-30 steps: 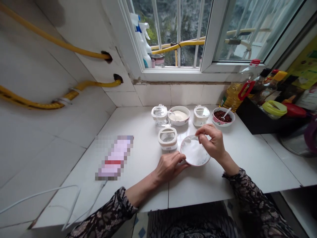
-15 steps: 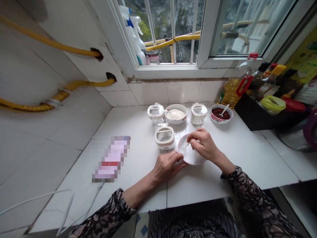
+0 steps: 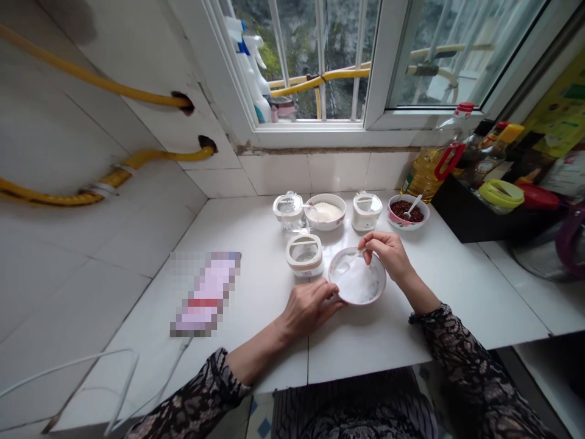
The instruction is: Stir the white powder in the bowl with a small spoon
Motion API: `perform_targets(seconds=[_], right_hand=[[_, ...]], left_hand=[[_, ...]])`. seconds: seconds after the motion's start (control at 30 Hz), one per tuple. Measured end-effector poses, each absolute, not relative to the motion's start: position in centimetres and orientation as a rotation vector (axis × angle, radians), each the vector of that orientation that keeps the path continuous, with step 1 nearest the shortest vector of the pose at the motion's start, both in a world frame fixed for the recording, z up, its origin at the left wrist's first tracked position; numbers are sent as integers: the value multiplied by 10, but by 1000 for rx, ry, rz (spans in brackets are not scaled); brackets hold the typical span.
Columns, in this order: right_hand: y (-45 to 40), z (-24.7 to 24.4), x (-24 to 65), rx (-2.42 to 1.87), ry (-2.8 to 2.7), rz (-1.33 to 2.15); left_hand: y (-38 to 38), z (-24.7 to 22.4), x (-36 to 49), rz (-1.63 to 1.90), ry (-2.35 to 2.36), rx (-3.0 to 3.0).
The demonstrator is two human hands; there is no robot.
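My left hand (image 3: pixel 308 305) grips the near-left rim of a bowl (image 3: pixel 382 290), thumb at the edge and fingers beneath. White granules (image 3: pixel 361 285) fill this bowl. Between the pinched fingers of my right hand (image 3: pixel 387 255) is a small white spoon (image 3: pixel 351 261), tilted, its scoop end resting in the granules. A lidded jar (image 3: pixel 305 266) stands just left of the bowl. Behind it are another jar (image 3: pixel 287 210) and a bowl of off-white powder (image 3: pixel 326 212). A third jar (image 3: pixel 366 213) stands beyond my right hand, near a bowl of dark red bits (image 3: pixel 408 224) with a white spoon.
On the counter's left lies a pixelated phone-like object (image 3: pixel 205 292) with a white cable (image 3: pixel 171 366). An oil bottle (image 3: pixel 425 167) and a black box (image 3: pixel 466 210) of bottles stand at the right. Yellow pipes (image 3: pixel 114 177) run along the left wall below the window.
My right hand has shifted right and slightly up, toward the bowl's far-right rim, uncovering more of the granules. The spoon now lies lower in them. My left hand stays on the rim.
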State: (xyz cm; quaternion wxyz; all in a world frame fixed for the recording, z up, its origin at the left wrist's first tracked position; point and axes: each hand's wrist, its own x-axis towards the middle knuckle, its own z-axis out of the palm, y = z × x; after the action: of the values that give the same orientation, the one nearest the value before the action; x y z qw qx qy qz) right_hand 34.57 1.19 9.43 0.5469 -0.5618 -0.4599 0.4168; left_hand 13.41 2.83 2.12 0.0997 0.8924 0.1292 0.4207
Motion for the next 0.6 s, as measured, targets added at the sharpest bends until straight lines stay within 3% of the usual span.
perform_targets(seconds=[0.27, 0.47, 0.6], right_hand=[[8, 96, 321, -1212, -1191, 879], [7, 88, 299, -1153, -1964, 117], [7, 92, 304, -1118, -2050, -30]], left_hand=[[28, 21, 135, 1253, 383, 2632], [28, 19, 135, 1275, 400, 2640], [28, 20, 135, 1261, 404, 2654]])
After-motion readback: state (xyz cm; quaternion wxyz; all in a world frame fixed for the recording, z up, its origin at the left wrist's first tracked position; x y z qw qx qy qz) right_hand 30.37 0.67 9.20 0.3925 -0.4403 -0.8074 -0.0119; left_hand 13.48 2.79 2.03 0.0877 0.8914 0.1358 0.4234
